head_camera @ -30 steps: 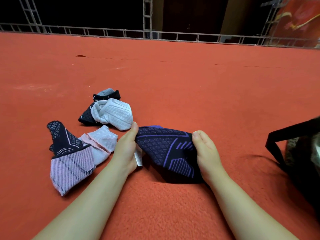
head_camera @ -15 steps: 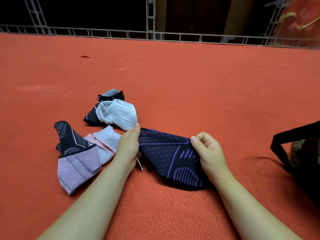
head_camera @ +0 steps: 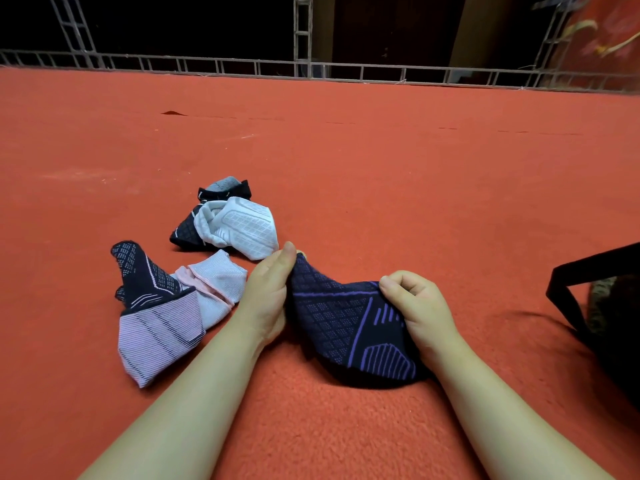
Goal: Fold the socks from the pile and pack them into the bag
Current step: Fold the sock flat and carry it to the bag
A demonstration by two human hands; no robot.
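2 hands grip a navy sock on the red carpet: left hand pinches its left end, right hand clenches its right edge. Other socks lie just left; the bag sits right.

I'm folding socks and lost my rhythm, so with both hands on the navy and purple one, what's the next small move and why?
Probably bring the right hand over toward the left hand, doubling the navy and purple sock in half. Each hand already pinches one end, the sock sags between them unfolded, and the bag waits at the right.
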